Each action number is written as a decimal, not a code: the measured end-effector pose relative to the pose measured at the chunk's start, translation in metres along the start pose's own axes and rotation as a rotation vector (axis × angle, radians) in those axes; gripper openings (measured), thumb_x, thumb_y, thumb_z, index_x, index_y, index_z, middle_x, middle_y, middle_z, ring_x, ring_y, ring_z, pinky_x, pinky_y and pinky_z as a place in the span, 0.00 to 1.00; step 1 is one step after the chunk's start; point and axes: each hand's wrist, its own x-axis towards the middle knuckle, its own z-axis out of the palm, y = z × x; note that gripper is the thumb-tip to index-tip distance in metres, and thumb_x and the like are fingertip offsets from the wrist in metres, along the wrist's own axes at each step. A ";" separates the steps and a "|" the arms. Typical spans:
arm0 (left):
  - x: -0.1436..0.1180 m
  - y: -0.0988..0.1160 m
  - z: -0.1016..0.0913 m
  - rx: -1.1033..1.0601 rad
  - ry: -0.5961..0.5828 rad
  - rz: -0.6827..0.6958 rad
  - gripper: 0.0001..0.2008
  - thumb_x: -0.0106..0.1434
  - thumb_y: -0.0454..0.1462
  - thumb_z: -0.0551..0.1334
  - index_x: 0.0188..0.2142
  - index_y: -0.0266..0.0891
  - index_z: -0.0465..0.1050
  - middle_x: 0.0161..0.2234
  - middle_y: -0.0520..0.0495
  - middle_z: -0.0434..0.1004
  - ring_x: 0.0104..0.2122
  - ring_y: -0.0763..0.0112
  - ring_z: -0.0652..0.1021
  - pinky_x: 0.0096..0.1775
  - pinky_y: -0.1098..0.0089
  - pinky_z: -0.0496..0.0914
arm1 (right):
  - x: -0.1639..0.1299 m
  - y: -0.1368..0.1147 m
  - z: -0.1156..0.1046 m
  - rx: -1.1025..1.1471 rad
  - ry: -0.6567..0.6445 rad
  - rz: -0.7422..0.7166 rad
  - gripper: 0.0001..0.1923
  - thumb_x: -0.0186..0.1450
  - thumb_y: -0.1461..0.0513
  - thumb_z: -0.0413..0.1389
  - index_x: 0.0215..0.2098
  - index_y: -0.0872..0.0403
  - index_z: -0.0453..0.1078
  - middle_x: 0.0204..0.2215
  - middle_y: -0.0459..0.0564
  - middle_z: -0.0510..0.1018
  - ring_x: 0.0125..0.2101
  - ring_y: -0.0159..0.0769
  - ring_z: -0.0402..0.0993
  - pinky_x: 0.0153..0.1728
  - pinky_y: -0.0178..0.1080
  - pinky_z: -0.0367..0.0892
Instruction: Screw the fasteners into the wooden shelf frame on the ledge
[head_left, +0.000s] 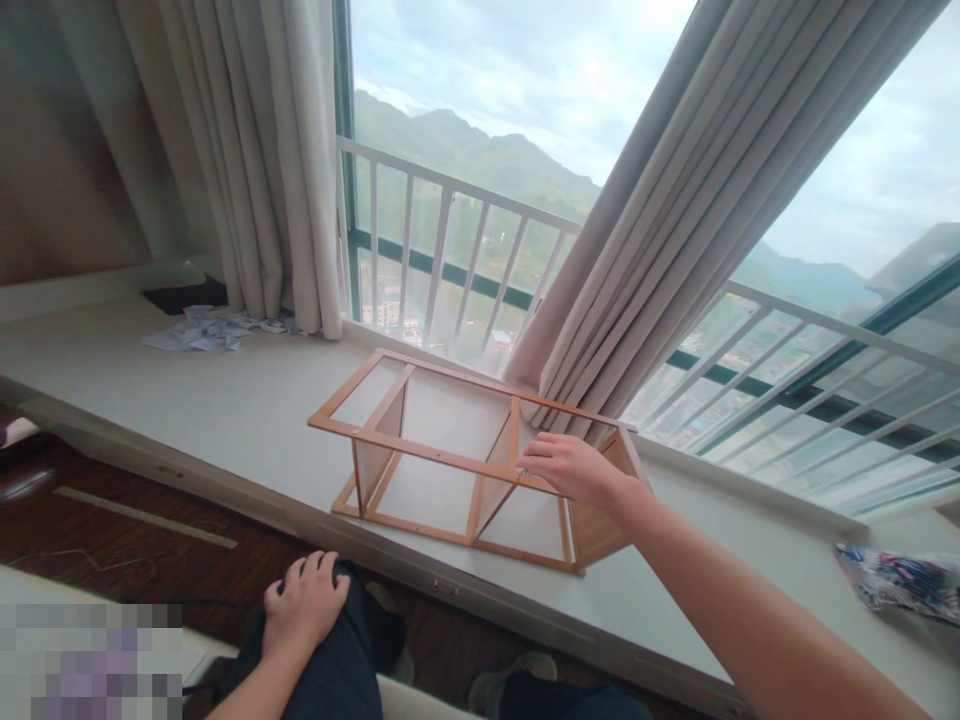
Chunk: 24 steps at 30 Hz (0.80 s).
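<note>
Wooden rack (469,464): orange-brown open frame lying lengthwise, slim straight rails (405,446) with small round marks along the near upper one.
Cross panels (375,465): we count two between the rails, paler in tone; a broader panel (604,508) fills the right end.
Place: on the white sill (247,400), near side of the right curtain (637,220).
Right hand (570,468): fingers bunched narrow at the near upper rail; we cannot tell what they grip.
Left hand (306,602): fingers slightly spread over a dark-trousered knee (352,640).
</note>
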 end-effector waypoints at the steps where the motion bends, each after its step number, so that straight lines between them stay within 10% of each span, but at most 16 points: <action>1: 0.000 0.000 0.001 -0.002 0.001 0.002 0.26 0.67 0.44 0.49 0.61 0.46 0.72 0.67 0.45 0.67 0.65 0.62 0.66 0.65 0.50 0.59 | 0.000 0.000 0.001 -0.010 -0.009 0.014 0.15 0.79 0.61 0.47 0.46 0.52 0.77 0.39 0.49 0.77 0.40 0.31 0.66 0.43 0.37 0.58; 24: -0.002 0.000 0.004 0.004 0.062 0.028 0.25 0.68 0.43 0.49 0.60 0.44 0.73 0.65 0.43 0.69 0.62 0.59 0.69 0.63 0.49 0.61 | 0.010 -0.008 -0.010 0.031 -0.258 0.240 0.18 0.79 0.54 0.49 0.37 0.56 0.71 0.36 0.48 0.74 0.35 0.28 0.63 0.34 0.37 0.43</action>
